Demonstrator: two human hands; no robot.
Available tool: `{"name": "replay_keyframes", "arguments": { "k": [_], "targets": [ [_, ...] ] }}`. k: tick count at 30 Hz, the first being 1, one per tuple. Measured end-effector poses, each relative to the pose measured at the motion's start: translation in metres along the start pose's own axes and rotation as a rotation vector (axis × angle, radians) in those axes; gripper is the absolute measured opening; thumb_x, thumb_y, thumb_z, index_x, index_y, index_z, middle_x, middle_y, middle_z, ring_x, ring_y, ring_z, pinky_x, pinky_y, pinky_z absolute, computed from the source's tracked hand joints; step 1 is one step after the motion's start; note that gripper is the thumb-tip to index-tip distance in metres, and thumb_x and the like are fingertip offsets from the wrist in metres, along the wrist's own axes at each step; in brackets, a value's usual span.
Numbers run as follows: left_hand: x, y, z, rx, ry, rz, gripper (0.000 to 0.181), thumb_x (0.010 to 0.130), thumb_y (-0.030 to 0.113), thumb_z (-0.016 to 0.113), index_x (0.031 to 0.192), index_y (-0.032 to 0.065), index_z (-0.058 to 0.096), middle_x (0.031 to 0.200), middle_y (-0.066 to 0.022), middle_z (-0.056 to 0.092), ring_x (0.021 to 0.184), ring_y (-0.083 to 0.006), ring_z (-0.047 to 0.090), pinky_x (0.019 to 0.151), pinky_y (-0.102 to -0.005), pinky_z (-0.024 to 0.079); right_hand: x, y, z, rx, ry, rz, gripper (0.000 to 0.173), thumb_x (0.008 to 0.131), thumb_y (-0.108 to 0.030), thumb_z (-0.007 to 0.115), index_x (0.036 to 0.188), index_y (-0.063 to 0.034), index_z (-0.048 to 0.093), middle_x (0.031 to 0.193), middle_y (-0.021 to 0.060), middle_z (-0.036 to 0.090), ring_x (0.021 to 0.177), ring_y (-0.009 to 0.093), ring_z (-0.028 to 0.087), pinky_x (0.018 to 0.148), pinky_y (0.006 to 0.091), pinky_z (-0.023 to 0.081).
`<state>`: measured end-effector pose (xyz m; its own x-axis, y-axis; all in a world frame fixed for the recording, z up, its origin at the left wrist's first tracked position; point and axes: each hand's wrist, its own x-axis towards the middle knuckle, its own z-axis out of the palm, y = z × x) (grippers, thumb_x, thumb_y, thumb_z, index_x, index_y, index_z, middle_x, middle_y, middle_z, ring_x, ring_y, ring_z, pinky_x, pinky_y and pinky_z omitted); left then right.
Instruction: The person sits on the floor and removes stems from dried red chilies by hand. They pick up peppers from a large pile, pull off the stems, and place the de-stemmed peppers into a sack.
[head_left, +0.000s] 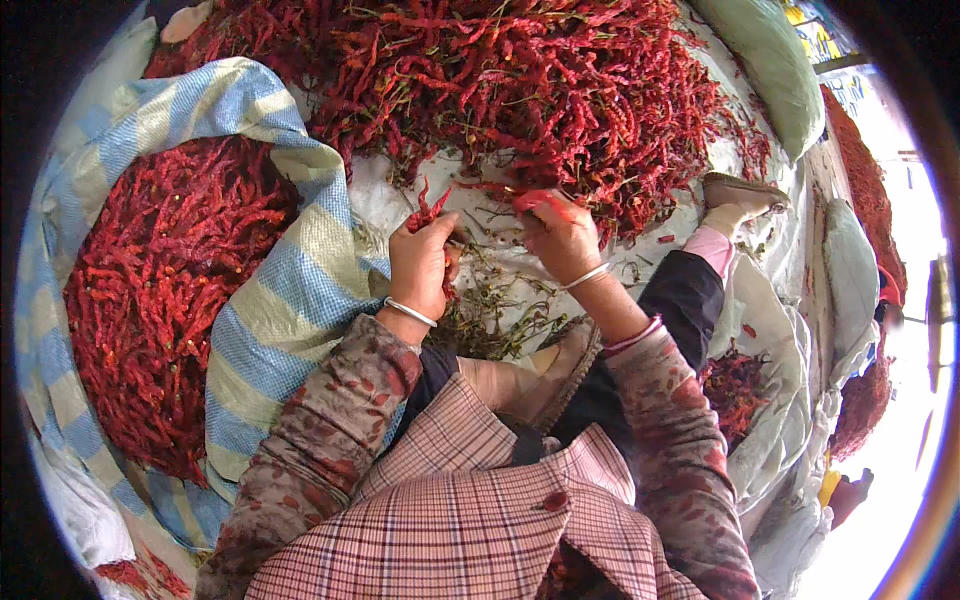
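Note:
My left hand (420, 262) is closed around a small bunch of dried red chillies (430, 208), whose tips stick up above the thumb. To its right, my right hand (564, 238) pinches a red chilli (538, 198); motion blurs its fingertips. A large heap of dried red chillies with stems (525, 97) spreads just beyond both hands. Below and between them, loose greenish-brown stems (499, 326) lie on a white sheet (469, 169). At my left stands a blue-and-cream woven sack (289, 315), its mouth wide and full of red chillies (169, 300).
A stuffed pale green sack (776, 71) lies at the upper right. Beside my right leg, a whitish bag (780, 420) holds darker chilli pieces (735, 390). My shoes (742, 193) rest on the sheet, one near the heap. More red heaps (870, 187) show along the right rim.

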<state>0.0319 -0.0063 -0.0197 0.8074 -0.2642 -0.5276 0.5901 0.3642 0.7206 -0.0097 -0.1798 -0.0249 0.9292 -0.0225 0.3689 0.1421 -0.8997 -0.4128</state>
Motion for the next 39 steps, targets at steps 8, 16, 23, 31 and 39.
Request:
{"name": "replay_keyframes", "arguments": {
  "k": [8,16,23,31,39],
  "targets": [
    [-0.004,-0.002,-0.003,0.037,0.004,-0.016,0.012,0.076,0.015,0.061,0.07,0.0048,0.057,0.05,-0.0002,0.046,0.037,-0.0096,0.039,0.036,-0.0245,0.03,-0.001,-0.014,-0.008,0.345,-0.187,0.394,0.016,0.08,-0.014,0.055,0.082,0.0018,0.056,0.061,0.0147,0.048,0.053,0.021,0.046,0.053,0.0315,0.039],
    [0.001,0.003,0.0,0.114,-0.342,-0.173,0.01,0.074,0.014,0.066,0.075,0.0067,0.059,0.059,0.0038,0.051,0.044,-0.0041,0.042,0.04,-0.0183,0.033,-0.023,-0.05,-0.016,0.473,-0.356,0.31,0.015,0.083,-0.011,0.053,0.09,0.0015,0.056,0.061,0.0058,0.051,0.058,0.012,0.047,0.055,0.0274,0.041],
    [-0.02,-0.009,0.005,0.931,-0.238,1.056,0.013,0.072,0.006,0.065,0.077,0.0034,0.053,0.055,-0.0037,0.047,0.055,-0.0099,0.047,0.049,-0.0241,0.039,-0.035,-0.08,-0.01,1.012,-0.218,0.99,0.009,0.08,-0.01,0.053,0.077,-0.002,0.057,0.058,0.0048,0.05,0.046,0.015,0.048,0.04,0.029,0.037],
    [-0.008,0.024,-0.01,0.059,-0.031,0.219,0.007,0.074,0.005,0.06,0.073,0.0032,0.053,0.06,-0.001,0.052,0.043,-0.0069,0.045,0.039,-0.0217,0.035,-0.073,-0.059,-0.016,0.323,-0.512,0.182,0.02,0.073,-0.019,0.063,0.086,-0.004,0.058,0.066,0.0095,0.054,0.061,0.023,0.058,0.053,0.0333,0.046],
    [0.005,0.009,-0.005,-0.021,-0.012,0.02,0.015,0.07,0.007,0.065,0.062,0.0058,0.053,0.05,0.0014,0.047,0.039,-0.007,0.041,0.038,-0.0209,0.032,-0.007,-0.023,0.028,-0.29,-0.466,0.085,0.013,0.068,-0.005,0.051,0.081,-0.0082,0.053,0.085,0.0139,0.052,0.065,0.032,0.057,0.053,0.0407,0.046]
  ]
}}
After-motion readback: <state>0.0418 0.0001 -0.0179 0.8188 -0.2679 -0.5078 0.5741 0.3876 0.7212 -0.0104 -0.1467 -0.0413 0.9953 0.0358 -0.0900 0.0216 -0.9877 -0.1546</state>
